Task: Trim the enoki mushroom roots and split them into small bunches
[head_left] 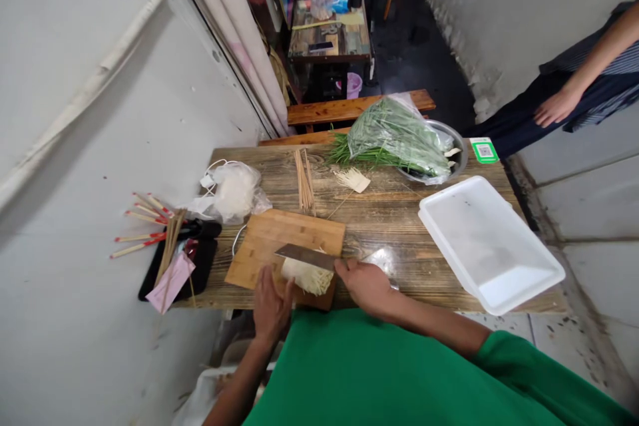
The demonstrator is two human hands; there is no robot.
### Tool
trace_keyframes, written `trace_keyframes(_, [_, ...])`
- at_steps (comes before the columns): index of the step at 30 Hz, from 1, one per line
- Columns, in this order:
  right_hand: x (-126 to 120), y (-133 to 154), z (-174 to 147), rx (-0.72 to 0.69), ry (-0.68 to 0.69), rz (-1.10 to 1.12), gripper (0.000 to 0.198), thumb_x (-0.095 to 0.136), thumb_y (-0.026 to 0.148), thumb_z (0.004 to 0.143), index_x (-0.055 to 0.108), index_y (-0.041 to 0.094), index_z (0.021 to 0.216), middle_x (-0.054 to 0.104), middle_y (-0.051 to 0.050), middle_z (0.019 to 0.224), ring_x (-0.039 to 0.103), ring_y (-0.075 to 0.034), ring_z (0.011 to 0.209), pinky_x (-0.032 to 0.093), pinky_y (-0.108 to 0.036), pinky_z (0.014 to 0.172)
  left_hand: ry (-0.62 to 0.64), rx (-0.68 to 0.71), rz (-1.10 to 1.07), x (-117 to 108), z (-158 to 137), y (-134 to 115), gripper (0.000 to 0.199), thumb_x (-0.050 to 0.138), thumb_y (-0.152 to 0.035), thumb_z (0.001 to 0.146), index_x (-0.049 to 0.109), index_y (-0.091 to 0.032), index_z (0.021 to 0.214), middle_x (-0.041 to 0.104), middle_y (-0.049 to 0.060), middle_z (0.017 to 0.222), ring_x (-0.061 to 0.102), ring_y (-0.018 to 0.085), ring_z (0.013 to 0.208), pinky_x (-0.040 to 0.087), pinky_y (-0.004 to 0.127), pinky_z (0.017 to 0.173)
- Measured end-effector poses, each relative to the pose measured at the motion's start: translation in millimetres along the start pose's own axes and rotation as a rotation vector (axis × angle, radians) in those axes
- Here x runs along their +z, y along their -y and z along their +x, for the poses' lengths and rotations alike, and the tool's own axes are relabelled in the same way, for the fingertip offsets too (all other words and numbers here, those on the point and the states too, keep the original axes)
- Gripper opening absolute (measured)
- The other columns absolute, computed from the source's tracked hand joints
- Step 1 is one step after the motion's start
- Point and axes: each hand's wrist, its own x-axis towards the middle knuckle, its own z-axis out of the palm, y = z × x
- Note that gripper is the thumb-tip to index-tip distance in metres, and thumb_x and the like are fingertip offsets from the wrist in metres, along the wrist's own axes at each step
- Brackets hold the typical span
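Observation:
A wooden cutting board point(269, 233) lies near the front edge of the table. On it rests a pale bundle of enoki mushrooms point(309, 275), its thin strands toward the right. My right hand point(367, 285) is closed around the handle of a kitchen knife point(305, 255), whose broad blade points left along the far side of the bundle. Whether the blade touches the mushrooms I cannot tell. My left hand point(270, 303) is at the board's front edge, fingers extended and thumb apart, close beside the bundle's left end.
Behind the board are bamboo skewers point(304, 183), a small enoki piece point(353, 179) and a plastic bag point(234, 192). Bagged green vegetables point(399, 136) lie over a metal bowl point(462, 146). White trays point(489, 239) sit right. Another person's hand point(558, 106) hangs beyond.

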Motion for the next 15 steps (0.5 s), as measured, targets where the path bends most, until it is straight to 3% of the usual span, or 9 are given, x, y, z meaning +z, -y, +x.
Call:
trace_keyframes(1, [-3, 3, 1, -0.016, 0.017, 0.004, 0.041, 0.038, 0.01, 0.082, 0.044, 0.015, 0.122, 0.062, -0.013, 0.093, 0.063, -0.023, 0.074, 0.045, -0.028, 0.057, -0.036, 0.149, 0.071, -3, -4, 7, 0.057, 0.045, -0.035, 0.084, 0.031, -0.012, 0.135, 0.041, 0.02, 0.134, 0.035, 0.03, 0.127, 0.031, 0.049, 0.101])
trace_keyframes(3, [-5, 7, 0, -0.037, 0.043, 0.016, 0.039, 0.037, 0.011, 0.083, 0.045, 0.016, 0.121, 0.062, -0.013, 0.093, 0.063, -0.023, 0.073, 0.045, -0.029, 0.056, 0.011, 0.44, 0.17, -6, -8, 19, 0.052, 0.043, -0.021, 0.084, 0.033, -0.015, 0.135, 0.041, 0.017, 0.135, 0.032, 0.027, 0.129, 0.029, 0.046, 0.103])
trace_keyframes(5, [-3, 11, -2, -0.031, 0.055, 0.023, 0.04, 0.037, 0.013, 0.083, 0.045, 0.018, 0.122, 0.063, -0.011, 0.092, 0.063, -0.023, 0.072, 0.045, -0.028, 0.056, 0.064, 0.61, 0.241, -3, -7, 27, 0.051, 0.039, -0.012, 0.083, 0.037, -0.016, 0.134, 0.044, 0.015, 0.134, 0.033, 0.026, 0.128, 0.029, 0.044, 0.104])
trace_keyframes(10, [2, 20, -3, 0.032, 0.06, 0.001, 0.043, 0.039, 0.015, 0.082, 0.044, 0.018, 0.125, 0.063, -0.011, 0.092, 0.063, -0.022, 0.072, 0.043, -0.027, 0.056, 0.045, 0.738, 0.316, 15, 11, 30, 0.044, 0.04, -0.01, 0.081, 0.049, -0.013, 0.124, 0.051, 0.015, 0.127, 0.039, 0.027, 0.124, 0.03, 0.042, 0.104])
trace_keyframes(15, [-2, 34, 5, 0.052, 0.062, -0.043, 0.043, 0.038, 0.015, 0.082, 0.044, 0.017, 0.125, 0.064, -0.011, 0.093, 0.064, -0.021, 0.072, 0.043, -0.025, 0.056, 0.09, 0.687, 0.303, 17, 18, 31, 0.04, 0.043, -0.011, 0.079, 0.055, -0.013, 0.117, 0.053, 0.015, 0.124, 0.041, 0.03, 0.122, 0.029, 0.046, 0.104])
